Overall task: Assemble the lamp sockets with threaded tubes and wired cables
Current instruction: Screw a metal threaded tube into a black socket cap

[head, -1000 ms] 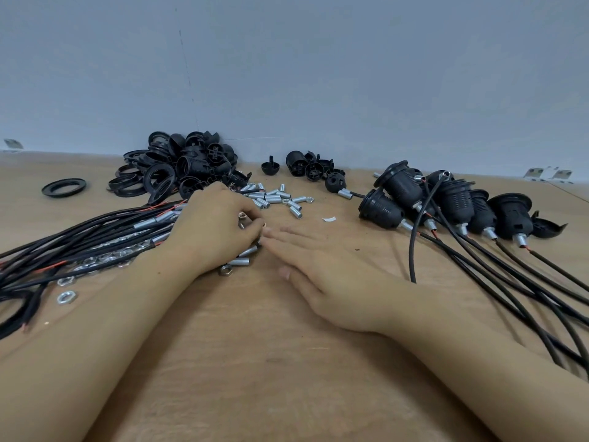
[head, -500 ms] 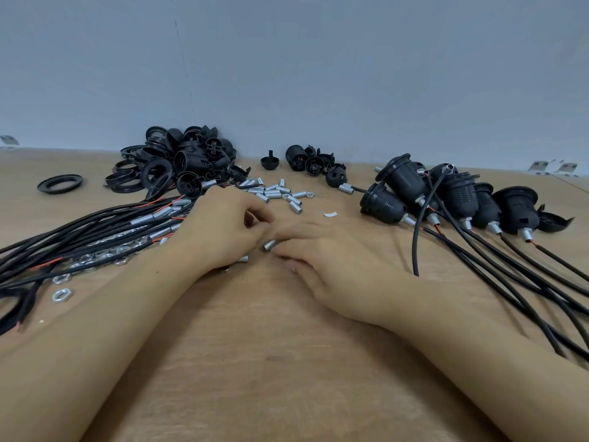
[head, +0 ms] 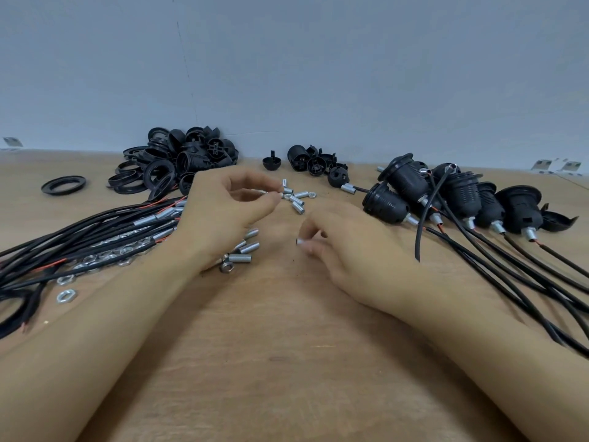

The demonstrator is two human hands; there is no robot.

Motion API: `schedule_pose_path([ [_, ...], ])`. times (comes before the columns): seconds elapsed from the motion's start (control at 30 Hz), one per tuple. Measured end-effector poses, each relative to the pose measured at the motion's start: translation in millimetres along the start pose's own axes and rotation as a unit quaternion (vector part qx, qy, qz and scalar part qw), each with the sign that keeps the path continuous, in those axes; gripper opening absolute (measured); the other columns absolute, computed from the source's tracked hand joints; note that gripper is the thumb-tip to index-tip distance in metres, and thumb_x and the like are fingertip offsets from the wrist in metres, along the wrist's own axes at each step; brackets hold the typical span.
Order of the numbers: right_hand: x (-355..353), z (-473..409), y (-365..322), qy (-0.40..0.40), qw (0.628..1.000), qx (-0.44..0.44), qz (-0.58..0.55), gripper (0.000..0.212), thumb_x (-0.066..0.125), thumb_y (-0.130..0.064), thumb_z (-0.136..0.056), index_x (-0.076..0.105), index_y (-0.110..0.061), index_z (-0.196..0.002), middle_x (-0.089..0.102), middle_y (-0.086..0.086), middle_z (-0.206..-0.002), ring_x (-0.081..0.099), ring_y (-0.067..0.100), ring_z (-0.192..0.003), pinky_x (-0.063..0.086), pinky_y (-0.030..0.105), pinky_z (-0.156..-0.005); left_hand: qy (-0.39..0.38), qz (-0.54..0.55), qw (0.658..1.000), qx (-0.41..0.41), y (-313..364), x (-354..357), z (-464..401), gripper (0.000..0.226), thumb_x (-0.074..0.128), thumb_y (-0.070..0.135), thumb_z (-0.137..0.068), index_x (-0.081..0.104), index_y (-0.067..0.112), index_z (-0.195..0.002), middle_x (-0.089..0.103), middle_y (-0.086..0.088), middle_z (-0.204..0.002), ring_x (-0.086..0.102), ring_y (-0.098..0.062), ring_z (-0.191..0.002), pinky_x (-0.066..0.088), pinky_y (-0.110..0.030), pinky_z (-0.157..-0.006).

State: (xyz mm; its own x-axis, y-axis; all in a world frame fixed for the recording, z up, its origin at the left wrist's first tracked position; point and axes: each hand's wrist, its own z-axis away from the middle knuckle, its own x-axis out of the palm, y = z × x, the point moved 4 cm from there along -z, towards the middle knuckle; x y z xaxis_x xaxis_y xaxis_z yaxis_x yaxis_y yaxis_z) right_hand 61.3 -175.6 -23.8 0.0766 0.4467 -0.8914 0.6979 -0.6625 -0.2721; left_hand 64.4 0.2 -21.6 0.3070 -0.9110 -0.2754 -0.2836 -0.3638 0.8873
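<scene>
Left hand (head: 223, 215) pinches a threaded tube (head: 271, 193) (axis pointing right); right hand (head: 347, 250) pinches another tube (head: 300, 241). Cables (head: 95, 228) lie toward the bench's left edge, nearer the left hand.

No writing, label, brand, number or sign can be read anywhere on the parts or on the table.
</scene>
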Motion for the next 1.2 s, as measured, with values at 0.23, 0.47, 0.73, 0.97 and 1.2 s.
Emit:
schedule_pose_path([
  [0.23,-24,12,13,0.151,0.956,0.040,-0.249,0.008,0.069,-0.016,-0.090,0.072,-0.017,-0.098,0.070,-0.009,-0.084,0.065,0.009,-0.079,0.053,0.022,-0.073,-0.115,0.249,0.959,-0.064,10,25,19,0.018,0.078,0.013,-0.070,0.078,0.006,-0.087,0.075,-0.018,-0.092,0.074,-0.027,-0.087,0.058,-0.027,-0.077],
  [0.47,-26,14,13,0.170,0.948,0.026,-0.266,0.026,0.072,-0.011,-0.087,0.065,-0.035,-0.095,0.069,-0.015,-0.085,0.068,0.008,-0.081,0.057,0.027,-0.079,-0.104,0.279,0.951,-0.087,10,30,21,0.019,0.075,0.012,-0.070,0.076,0.001,-0.087,0.075,-0.020,-0.090,0.073,-0.024,-0.080,0.058,-0.026,-0.075],
  [0.73,-25,14,16,0.158,0.935,0.039,-0.315,0.005,0.072,-0.018,-0.088,0.074,-0.022,-0.090,0.072,-0.003,-0.073,0.069,0.012,-0.065,0.058,0.024,-0.064,-0.110,0.260,0.959,-0.034,13,27,23,0.024,0.081,0.008,-0.061,0.077,0.012,-0.084,0.076,-0.013,-0.093,0.073,-0.022,-0.091,0.056,-0.026,-0.081],
  [0.97,-20,10,21,0.163,0.904,0.093,-0.384,0.011,0.067,-0.013,-0.091,0.073,-0.019,-0.084,0.070,0.005,-0.070,0.066,0.011,-0.060,0.055,0.023,-0.059,-0.100,0.351,0.930,-0.034,14,22,19,0.042,0.051,-0.019,-0.068,0.074,0.005,-0.094,0.075,-0.013,-0.093,0.071,-0.028,-0.097,0.057,-0.035,-0.089],
  [1.2,-24,11,25,0.181,0.874,0.111,-0.437,0.012,0.069,-0.003,-0.088,0.072,-0.011,-0.097,0.075,0.005,-0.082,0.073,0.018,-0.071,0.058,0.024,-0.070,-0.142,0.267,0.952,-0.043,16,27,23,0.057,0.055,0.002,-0.066,0.064,0.006,-0.123,0.073,-0.012,-0.114,0.064,-0.024,-0.117,0.049,-0.037,-0.095],
])
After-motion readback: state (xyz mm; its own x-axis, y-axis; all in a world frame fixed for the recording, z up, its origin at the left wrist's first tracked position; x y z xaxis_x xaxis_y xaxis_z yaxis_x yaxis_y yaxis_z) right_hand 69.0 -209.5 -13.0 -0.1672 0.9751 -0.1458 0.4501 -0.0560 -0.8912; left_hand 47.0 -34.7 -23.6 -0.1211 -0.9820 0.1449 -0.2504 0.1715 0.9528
